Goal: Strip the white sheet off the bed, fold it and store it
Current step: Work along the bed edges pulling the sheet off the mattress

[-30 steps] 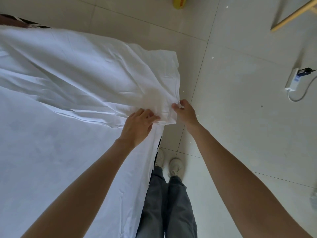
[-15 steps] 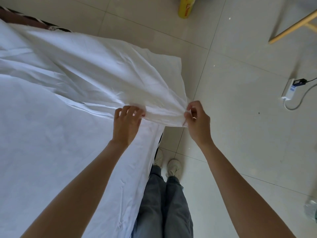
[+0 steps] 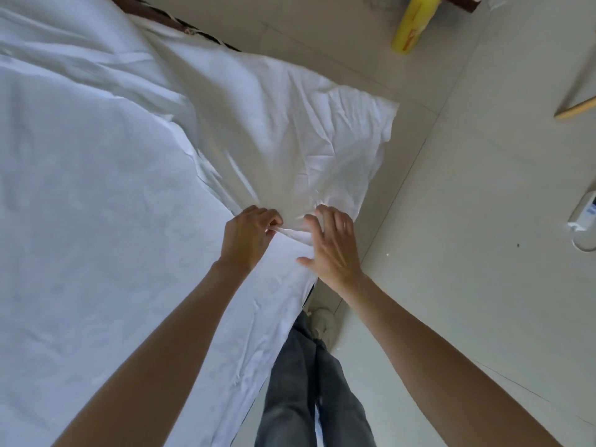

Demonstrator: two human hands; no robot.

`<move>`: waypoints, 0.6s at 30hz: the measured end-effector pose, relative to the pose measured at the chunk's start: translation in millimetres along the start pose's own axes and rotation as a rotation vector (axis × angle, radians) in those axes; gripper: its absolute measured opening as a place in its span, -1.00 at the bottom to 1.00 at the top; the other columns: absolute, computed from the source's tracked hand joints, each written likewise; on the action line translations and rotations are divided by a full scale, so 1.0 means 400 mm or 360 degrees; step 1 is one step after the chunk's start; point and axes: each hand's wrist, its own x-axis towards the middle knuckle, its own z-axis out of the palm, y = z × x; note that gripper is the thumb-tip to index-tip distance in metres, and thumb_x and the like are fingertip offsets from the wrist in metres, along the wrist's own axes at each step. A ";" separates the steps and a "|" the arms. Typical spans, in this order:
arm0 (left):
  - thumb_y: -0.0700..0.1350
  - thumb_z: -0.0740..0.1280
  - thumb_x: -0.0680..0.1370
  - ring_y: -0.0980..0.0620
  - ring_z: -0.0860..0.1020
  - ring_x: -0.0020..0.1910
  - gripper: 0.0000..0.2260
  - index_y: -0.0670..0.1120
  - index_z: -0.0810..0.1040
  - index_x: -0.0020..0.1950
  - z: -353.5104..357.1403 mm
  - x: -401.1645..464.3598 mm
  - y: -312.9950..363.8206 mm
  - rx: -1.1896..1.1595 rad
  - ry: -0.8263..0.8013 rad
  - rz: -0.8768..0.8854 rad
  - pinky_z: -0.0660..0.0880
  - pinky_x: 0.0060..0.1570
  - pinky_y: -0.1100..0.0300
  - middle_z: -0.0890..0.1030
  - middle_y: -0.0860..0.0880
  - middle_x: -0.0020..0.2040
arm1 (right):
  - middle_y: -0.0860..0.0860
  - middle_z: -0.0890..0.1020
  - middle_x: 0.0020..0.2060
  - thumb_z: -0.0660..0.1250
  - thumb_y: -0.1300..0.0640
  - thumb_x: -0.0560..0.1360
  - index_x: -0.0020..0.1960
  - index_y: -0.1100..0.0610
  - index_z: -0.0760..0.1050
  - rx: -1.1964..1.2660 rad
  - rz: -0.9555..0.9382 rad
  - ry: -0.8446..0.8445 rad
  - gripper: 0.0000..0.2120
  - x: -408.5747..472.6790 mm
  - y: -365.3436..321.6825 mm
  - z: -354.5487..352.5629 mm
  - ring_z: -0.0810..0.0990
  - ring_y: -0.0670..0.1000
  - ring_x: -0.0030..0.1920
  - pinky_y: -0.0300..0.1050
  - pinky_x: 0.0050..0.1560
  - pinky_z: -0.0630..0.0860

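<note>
The white sheet (image 3: 274, 130) lies over the bed, its upper layer creased and folded back over a flatter white layer at the left. One corner flap juts past the bed's edge above the floor. My left hand (image 3: 246, 238) pinches a gathered fold of the sheet near the bed's right edge. My right hand (image 3: 333, 245) rests flat on the sheet just to the right of it, fingers spread, holding nothing.
The dark bed frame (image 3: 167, 19) shows at the top. On the tiled floor are a yellow roll (image 3: 411, 30), a wooden bar (image 3: 575, 108) and a white power strip (image 3: 585, 214) at the right. My legs and shoes (image 3: 322, 321) stand beside the bed.
My right hand has let go of the sheet's edge and opened flat onto the cloth, closer to the left hand. The folded flap has settled lower and spread out.
</note>
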 end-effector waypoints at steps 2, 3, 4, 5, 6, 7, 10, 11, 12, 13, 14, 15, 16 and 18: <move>-0.33 0.47 0.31 -0.06 0.60 -0.20 -0.78 -0.05 0.60 -0.17 0.003 -0.005 -0.002 0.0018 -0.0056 0.0018 0.47 -0.41 0.18 0.64 0.02 -0.25 | 0.07 0.56 -0.13 0.56 0.17 0.16 0.06 0.11 0.42 -0.0044 0.0028 0.0067 -0.47 0.021 -0.025 0.029 0.54 0.11 -0.16 -0.05 -0.13 0.43; -0.33 0.43 0.35 -0.07 0.60 -0.11 -0.76 -0.04 0.61 -0.08 0.004 -0.007 -0.010 0.0021 -0.0121 0.0038 0.50 -0.29 0.14 0.66 0.00 -0.16 | 0.04 0.55 -0.26 0.51 0.27 0.18 -0.01 0.10 0.47 -0.0095 0.0047 0.0095 -0.57 0.030 -0.026 0.039 0.54 0.08 -0.28 -0.08 -0.25 0.44; -0.33 0.38 0.39 -0.07 0.59 0.00 -0.71 -0.03 0.61 0.04 0.007 -0.009 -0.022 0.0025 -0.0227 0.0043 0.51 -0.12 0.11 0.66 -0.01 -0.03 | 0.02 0.53 -0.36 0.49 0.32 0.18 -0.08 0.10 0.51 -0.0137 0.0056 0.0104 -0.64 0.037 -0.021 0.043 0.53 0.07 -0.36 -0.11 -0.33 0.44; -0.33 0.32 0.42 -0.06 0.55 0.10 -0.64 -0.02 0.57 0.15 0.011 -0.015 -0.045 0.0020 -0.0322 0.0041 0.47 0.03 0.11 0.63 -0.01 0.09 | 0.02 0.51 -0.42 0.49 0.34 0.16 -0.14 0.10 0.53 -0.0159 0.0044 0.0091 -0.67 0.043 -0.017 0.048 0.53 0.07 -0.41 -0.14 -0.37 0.43; -0.34 0.27 0.43 -0.05 0.52 0.16 -0.58 -0.02 0.53 0.23 0.010 -0.021 -0.067 -0.0004 -0.0372 0.0025 0.44 0.10 0.11 0.59 -0.01 0.18 | 0.01 0.51 -0.44 0.50 0.33 0.13 -0.18 0.09 0.54 -0.0174 0.0018 0.0077 -0.68 0.046 -0.010 0.051 0.54 0.06 -0.43 -0.16 -0.40 0.43; -0.36 0.24 0.42 -0.05 0.51 0.19 -0.54 -0.03 0.50 0.27 0.007 -0.025 -0.091 -0.0030 -0.0345 0.0020 0.46 0.11 0.09 0.56 -0.01 0.22 | 0.02 0.52 -0.45 0.53 0.32 0.10 -0.23 0.10 0.54 -0.0180 -0.0007 0.0055 -0.69 0.047 -0.002 0.052 0.54 0.06 -0.44 -0.17 -0.42 0.43; -0.45 0.25 0.33 -0.10 0.46 0.23 -0.48 -0.14 0.50 0.26 -0.009 -0.014 -0.175 0.0137 -0.0086 0.0150 0.52 0.05 0.00 0.55 -0.09 0.24 | 0.02 0.51 -0.48 0.57 0.31 0.01 -0.34 0.11 0.50 -0.0201 -0.0021 -0.0033 -0.67 0.052 0.007 0.050 0.53 0.07 -0.44 -0.20 -0.42 0.41; -0.46 0.28 0.30 -0.11 0.45 0.24 -0.47 -0.17 0.51 0.25 -0.011 -0.004 -0.205 0.0292 -0.0052 0.0225 0.50 0.08 -0.02 0.54 -0.11 0.25 | 0.03 0.50 -0.47 0.56 0.33 0.00 -0.35 0.12 0.49 -0.0207 -0.0013 -0.0050 -0.66 0.051 0.007 0.045 0.52 0.07 -0.43 -0.19 -0.42 0.41; -0.46 0.30 0.28 -0.12 0.45 0.26 -0.46 -0.19 0.51 0.24 -0.013 0.012 -0.235 0.0452 -0.0068 0.0293 0.45 0.13 -0.02 0.53 -0.12 0.27 | 0.04 0.50 -0.46 0.54 0.36 0.01 -0.34 0.13 0.47 -0.0208 0.0006 -0.0045 -0.66 0.051 0.003 0.044 0.51 0.09 -0.42 -0.17 -0.42 0.41; -0.44 0.31 0.28 -0.12 0.46 0.28 -0.48 -0.19 0.52 0.23 -0.015 0.028 -0.257 0.0587 -0.0090 0.0343 0.38 0.21 -0.03 0.53 -0.12 0.27 | 0.06 0.50 -0.43 0.51 0.37 0.04 -0.32 0.15 0.47 -0.0206 0.0020 -0.0028 -0.68 0.048 0.001 0.040 0.50 0.11 -0.41 -0.15 -0.42 0.40; -0.42 0.28 0.31 -0.11 0.47 0.28 -0.51 -0.18 0.53 0.22 -0.016 0.045 -0.271 0.0693 -0.0097 0.0398 0.31 0.26 -0.03 0.54 -0.12 0.26 | 0.08 0.50 -0.41 0.50 0.37 0.07 -0.29 0.17 0.46 -0.0208 0.0021 0.0001 -0.69 0.043 0.001 0.035 0.49 0.12 -0.40 -0.14 -0.42 0.39; -0.39 0.23 0.35 -0.11 0.50 0.26 -0.57 -0.16 0.55 0.19 -0.019 0.063 -0.277 0.0776 -0.0084 0.0473 0.26 0.28 -0.03 0.57 -0.12 0.23 | 0.10 0.49 -0.39 0.48 0.36 0.08 -0.26 0.18 0.46 -0.0210 0.0020 0.0037 -0.69 0.041 -0.001 0.029 0.48 0.12 -0.41 -0.14 -0.42 0.37; -0.37 0.17 0.39 -0.10 0.54 0.20 -0.61 -0.15 0.57 0.15 -0.026 0.079 -0.278 0.0855 -0.0075 0.0543 0.25 0.25 0.00 0.60 -0.11 0.18 | 0.10 0.49 -0.39 0.48 0.37 0.08 -0.25 0.20 0.46 -0.0205 0.0021 0.0077 -0.69 0.038 -0.006 0.020 0.47 0.12 -0.42 -0.15 -0.42 0.36; -0.33 0.11 0.44 -0.09 0.58 0.13 -0.63 -0.11 0.60 0.10 -0.041 0.107 -0.269 0.0977 -0.0117 0.0649 0.25 0.16 0.02 0.62 -0.09 0.13 | 0.10 0.48 -0.41 0.47 0.41 0.05 -0.25 0.21 0.45 -0.0214 0.0039 0.0129 -0.67 0.037 -0.015 0.002 0.45 0.11 -0.45 -0.18 -0.43 0.33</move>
